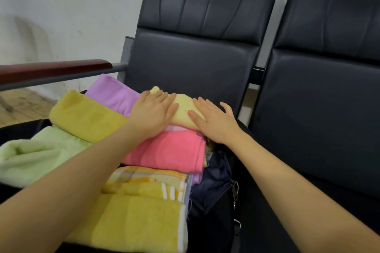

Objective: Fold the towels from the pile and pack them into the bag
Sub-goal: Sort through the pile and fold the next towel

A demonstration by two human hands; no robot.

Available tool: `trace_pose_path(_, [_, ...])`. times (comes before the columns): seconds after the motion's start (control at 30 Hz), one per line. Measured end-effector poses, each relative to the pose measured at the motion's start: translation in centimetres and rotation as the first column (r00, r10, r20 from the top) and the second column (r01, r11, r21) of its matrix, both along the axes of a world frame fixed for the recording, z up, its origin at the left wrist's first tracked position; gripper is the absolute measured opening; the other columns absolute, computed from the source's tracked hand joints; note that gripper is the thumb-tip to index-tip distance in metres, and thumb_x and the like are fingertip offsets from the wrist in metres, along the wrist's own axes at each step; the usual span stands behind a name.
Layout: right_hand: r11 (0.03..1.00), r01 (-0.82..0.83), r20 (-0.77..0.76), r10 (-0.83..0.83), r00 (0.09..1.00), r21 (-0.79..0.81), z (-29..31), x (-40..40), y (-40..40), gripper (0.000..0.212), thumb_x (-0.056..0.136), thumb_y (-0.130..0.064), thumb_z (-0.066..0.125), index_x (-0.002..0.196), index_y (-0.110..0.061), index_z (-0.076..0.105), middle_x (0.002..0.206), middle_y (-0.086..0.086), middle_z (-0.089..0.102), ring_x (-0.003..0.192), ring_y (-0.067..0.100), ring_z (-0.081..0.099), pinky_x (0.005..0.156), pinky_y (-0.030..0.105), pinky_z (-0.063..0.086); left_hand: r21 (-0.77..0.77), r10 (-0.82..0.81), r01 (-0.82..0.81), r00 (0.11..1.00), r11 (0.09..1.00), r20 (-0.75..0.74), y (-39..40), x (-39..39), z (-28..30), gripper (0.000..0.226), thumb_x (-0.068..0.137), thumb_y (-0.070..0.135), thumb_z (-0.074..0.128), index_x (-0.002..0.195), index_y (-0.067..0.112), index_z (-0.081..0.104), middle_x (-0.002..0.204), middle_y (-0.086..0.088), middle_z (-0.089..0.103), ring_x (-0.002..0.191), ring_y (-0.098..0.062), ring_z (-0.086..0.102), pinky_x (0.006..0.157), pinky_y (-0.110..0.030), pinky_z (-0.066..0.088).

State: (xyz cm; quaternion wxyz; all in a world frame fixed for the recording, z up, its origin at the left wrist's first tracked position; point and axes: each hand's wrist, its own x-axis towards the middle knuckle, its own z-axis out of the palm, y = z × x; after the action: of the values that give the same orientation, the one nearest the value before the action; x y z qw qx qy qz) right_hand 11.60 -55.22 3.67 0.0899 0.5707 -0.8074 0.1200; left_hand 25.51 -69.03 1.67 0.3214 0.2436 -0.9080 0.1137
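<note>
While both hands (152,113) (213,121) press flat, the fluffy yellow towel (185,107) seems folded.

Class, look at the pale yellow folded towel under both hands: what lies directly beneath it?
The pale yellow towel, pressed by the left hand and right hand, rests on a pink towel. A thin pale layer shows between them; anything deeper is covered.

Both hands lay flat on a pale yellow towel (183,107), the left hand (152,113) and right hand (213,123) pressing it onto a pink towel (170,150) in the dark bag (213,197).
</note>
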Motion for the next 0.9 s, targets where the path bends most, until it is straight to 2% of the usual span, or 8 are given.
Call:
trace_pose_path(0.1, [1.000,-0.006,0.025,0.006,1.000,0.029,0.0,0.2,-0.4,0.060,0.100,-0.055,0.018,0.151,-0.024,0.024,0.156,-0.006,0.027,0.142,0.010,0.024,0.114,0.037,0.005,0.297,0.031,-0.077,0.987,0.952,0.156,-0.4,-0.2,-0.2,0.051,0.101,0.043,0.014,0.149,0.029,0.026,0.156,-0.001,0.026,0.146,-0.021,0.014,0.117,-0.044,0.008])
trace_pose_path(0.2, [0.996,0.020,-0.017,-0.019,1.000,0.082,-0.5,0.0,-1.5,0.059,0.100,-0.053,0.015,0.146,-0.021,0.034,0.147,-0.003,0.043,0.131,0.014,0.042,0.111,0.042,0.007,0.434,0.020,-0.126,0.971,0.892,0.240,-1.4,-1.1,-0.4,0.049,0.102,0.042,0.015,0.150,0.033,0.022,0.158,0.001,0.020,0.148,-0.023,0.005,0.118,-0.043,0.003])
trace_pose_path(0.43, [0.983,0.075,-0.151,-0.050,0.987,0.170,-0.6,-0.2,-2.1,0.061,0.099,-0.055,0.010,0.152,-0.026,0.017,0.158,-0.002,0.022,0.146,0.017,0.013,0.114,0.051,-0.004,0.418,0.021,-0.156,0.951,0.895,0.309,-1.6,-1.2,-0.1,0.049,0.102,0.044,0.015,0.150,0.034,0.021,0.157,0.005,0.023,0.147,-0.021,0.006,0.117,-0.044,0.004])
trace_pose_path(0.5, [0.982,0.084,-0.109,-0.066,0.992,0.169,0.3,0.1,-1.3,0.061,0.098,-0.058,0.010,0.152,-0.031,0.013,0.160,-0.003,0.016,0.147,0.019,0.010,0.114,0.051,-0.004,0.365,0.034,-0.158,0.946,0.918,0.323,-1.1,-0.7,1.1,0.049,0.101,0.044,0.018,0.146,0.031,0.032,0.151,0.004,0.036,0.144,-0.021,0.016,0.115,-0.043,0.010])
trace_pose_path(0.6, [0.989,0.078,0.019,-0.081,0.996,0.127,1.9,0.8,0.9,0.057,0.099,-0.056,0.013,0.152,-0.036,0.011,0.159,-0.005,0.018,0.146,0.019,0.013,0.112,0.050,0.002,0.151,0.066,-0.098,0.977,0.984,0.201,0.6,0.3,2.9,0.065,0.090,0.044,0.007,0.118,0.018,0.060,0.119,0.002,0.062,0.117,-0.021,0.046,0.104,-0.036,0.026])
trace_pose_path(0.67, [0.997,0.070,0.050,-0.072,0.996,0.032,2.7,1.1,3.2,0.053,0.101,-0.052,0.019,0.151,-0.036,0.015,0.156,-0.008,0.026,0.143,0.016,0.021,0.110,0.048,0.008,0.122,-0.010,0.000,0.996,0.992,0.086,2.5,1.0,4.0,0.074,0.079,0.045,0.004,0.108,0.013,0.065,0.107,-0.002,0.066,0.105,-0.026,0.054,0.095,-0.038,0.033])
trace_pose_path(0.8, [0.993,0.081,0.012,-0.081,0.997,-0.089,3.2,2.0,10.5,0.047,0.100,-0.042,0.036,0.147,-0.034,0.030,0.149,-0.012,0.037,0.136,0.013,0.033,0.106,0.040,0.018,0.114,-0.126,0.125,0.992,0.986,-0.004,9.2,1.1,5.5,0.053,0.084,0.035,0.030,0.118,0.014,0.064,0.122,-0.004,0.064,0.116,-0.028,0.055,0.097,-0.038,0.035])
trace_pose_path(0.9, [0.985,0.150,0.033,-0.148,0.989,-0.090,2.8,1.9,17.0,0.044,0.100,-0.039,0.039,0.144,-0.033,0.037,0.145,-0.010,0.042,0.131,0.014,0.039,0.105,0.037,0.021,0.164,-0.216,0.210,0.976,0.964,0.020,16.2,0.0,5.8,0.050,0.086,0.035,0.032,0.126,0.020,0.059,0.132,0.001,0.059,0.124,-0.020,0.051,0.098,-0.033,0.031])
